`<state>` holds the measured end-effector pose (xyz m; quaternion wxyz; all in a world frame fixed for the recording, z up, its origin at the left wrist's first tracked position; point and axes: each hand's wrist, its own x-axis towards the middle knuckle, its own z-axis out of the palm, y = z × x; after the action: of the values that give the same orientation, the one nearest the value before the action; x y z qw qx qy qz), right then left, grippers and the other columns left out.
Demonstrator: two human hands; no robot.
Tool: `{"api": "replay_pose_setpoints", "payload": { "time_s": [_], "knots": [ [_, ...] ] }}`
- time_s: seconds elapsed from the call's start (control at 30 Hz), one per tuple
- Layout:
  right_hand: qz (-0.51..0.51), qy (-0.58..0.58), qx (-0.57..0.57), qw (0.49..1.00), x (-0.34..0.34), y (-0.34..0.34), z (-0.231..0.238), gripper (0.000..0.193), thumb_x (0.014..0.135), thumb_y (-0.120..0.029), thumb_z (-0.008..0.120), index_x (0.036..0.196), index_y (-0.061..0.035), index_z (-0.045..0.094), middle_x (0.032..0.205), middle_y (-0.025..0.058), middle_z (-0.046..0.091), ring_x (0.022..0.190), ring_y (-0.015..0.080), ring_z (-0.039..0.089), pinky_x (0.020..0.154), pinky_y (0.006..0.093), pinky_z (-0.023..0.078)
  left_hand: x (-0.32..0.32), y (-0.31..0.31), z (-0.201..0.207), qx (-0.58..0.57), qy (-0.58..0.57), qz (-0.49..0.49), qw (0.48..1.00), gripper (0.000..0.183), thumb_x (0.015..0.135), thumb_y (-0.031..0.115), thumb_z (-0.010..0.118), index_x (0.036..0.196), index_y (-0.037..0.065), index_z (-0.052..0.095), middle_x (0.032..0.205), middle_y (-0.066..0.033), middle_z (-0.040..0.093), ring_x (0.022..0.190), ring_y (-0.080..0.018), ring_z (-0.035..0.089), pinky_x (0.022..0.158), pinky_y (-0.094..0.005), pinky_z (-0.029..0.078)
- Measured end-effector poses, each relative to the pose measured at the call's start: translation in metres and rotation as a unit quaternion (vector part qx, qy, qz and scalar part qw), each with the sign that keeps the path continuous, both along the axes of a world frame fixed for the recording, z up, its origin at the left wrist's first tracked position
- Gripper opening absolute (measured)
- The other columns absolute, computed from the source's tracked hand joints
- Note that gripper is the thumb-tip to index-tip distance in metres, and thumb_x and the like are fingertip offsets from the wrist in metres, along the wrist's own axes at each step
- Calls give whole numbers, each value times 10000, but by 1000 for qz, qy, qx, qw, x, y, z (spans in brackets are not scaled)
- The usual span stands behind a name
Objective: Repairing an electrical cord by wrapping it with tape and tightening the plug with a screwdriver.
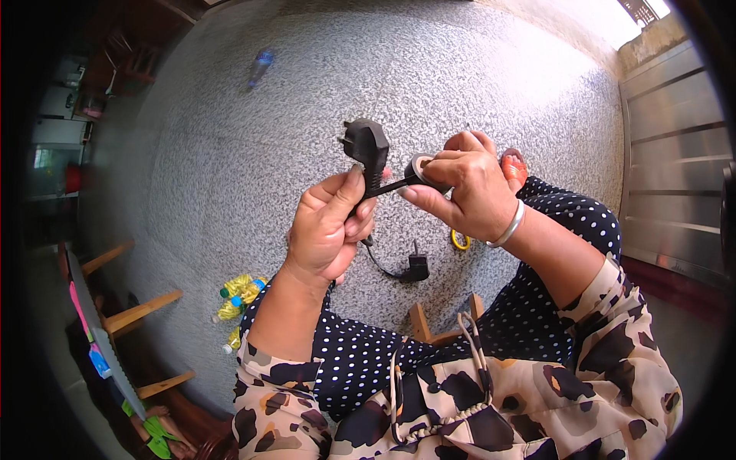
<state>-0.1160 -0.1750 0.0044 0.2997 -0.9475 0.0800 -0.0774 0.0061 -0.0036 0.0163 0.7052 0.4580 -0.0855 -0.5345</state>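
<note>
Head view: a black power plug [366, 143] is gripped by the left hand [330, 226] just below its head, prongs up-left, held above the speckled stone floor [429, 69]. A roll of black insulating tape [423, 170] is pinched in the closed right hand [464, 188], and a strip of tape is stretched taut from the roll to the cord under the plug. Wrapping is judged as barely started — only the first turn seems laid, most of the winding left. A second black plug [417, 267] lies on the floor below — a yellow tape roll [460, 241] beside it.
</note>
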Motion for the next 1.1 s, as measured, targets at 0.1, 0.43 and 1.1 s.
{"api": "replay_pose_setpoints", "payload": {
  "time_s": [0.1, 0.43, 1.1],
  "knots": [
    [-28, -13, 6, 1000, 2, 3, 1, 366, 819, -429, 587, 677, -100, 658, 587, 30, 591, 802, 244, 540, 844, 485, 325, -3, -4, 1, -25, 19, 17, 999, 232, 893, 223, 580, 955, 0, 588, 641, 25, 479, 486, -14, 335, 442, -158, 268],
    [-3, 22, 54, 998, 0, 7, 1, 341, 814, -383, 588, 648, -93, 660, 539, 45, 576, 767, 260, 560, 785, 438, 367, -8, -10, -10, 125, -330, 130, 927, 162, 765, 86, 727, 857, -19, 644, 762, -24, 639, 651, -66, 564, 615, -193, 459],
    [11, -20, 79, 997, 10, 10, 2, 376, 814, -394, 590, 595, -92, 631, 504, 62, 558, 611, 267, 573, 689, 405, 396, 11, 6, 9, -23, -51, 64, 996, 148, 861, 169, 617, 948, 51, 606, 872, -69, 612, 607, -83, 497, 486, -194, 392]
  ]
}}
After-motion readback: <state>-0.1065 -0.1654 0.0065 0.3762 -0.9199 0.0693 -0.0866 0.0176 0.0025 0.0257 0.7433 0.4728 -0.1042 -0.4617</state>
